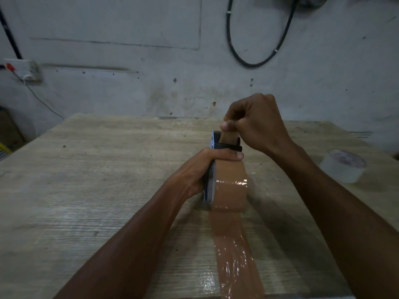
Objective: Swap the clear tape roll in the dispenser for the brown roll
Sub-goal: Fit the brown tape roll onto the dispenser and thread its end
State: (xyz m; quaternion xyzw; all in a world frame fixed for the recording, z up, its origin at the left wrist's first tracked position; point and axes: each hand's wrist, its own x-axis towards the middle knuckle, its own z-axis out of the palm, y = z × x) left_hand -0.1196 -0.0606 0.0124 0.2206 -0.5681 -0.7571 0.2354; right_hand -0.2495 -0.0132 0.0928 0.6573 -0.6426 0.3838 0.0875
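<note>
The brown roll (pixel 230 186) sits in the blue tape dispenser (pixel 212 145), held above the middle of the wooden table (pixel 97 180). My left hand (pixel 200 171) grips the dispenser's body from the left, thumb over the roll's top. My right hand (pixel 254 124) pinches the brown tape end (pixel 228 134) at the dispenser's front, near the toothed blade. A long strip of brown tape (pixel 233 251) trails from the roll toward me along the table. The clear tape roll (pixel 343 165) lies on the table at the right, apart from both hands.
A stained wall stands behind the table. A black cable loop (pixel 248 61) hangs on it, and a white socket box (pixel 23 70) with a thin wire is at the left. The table's far edge runs just beyond my right hand.
</note>
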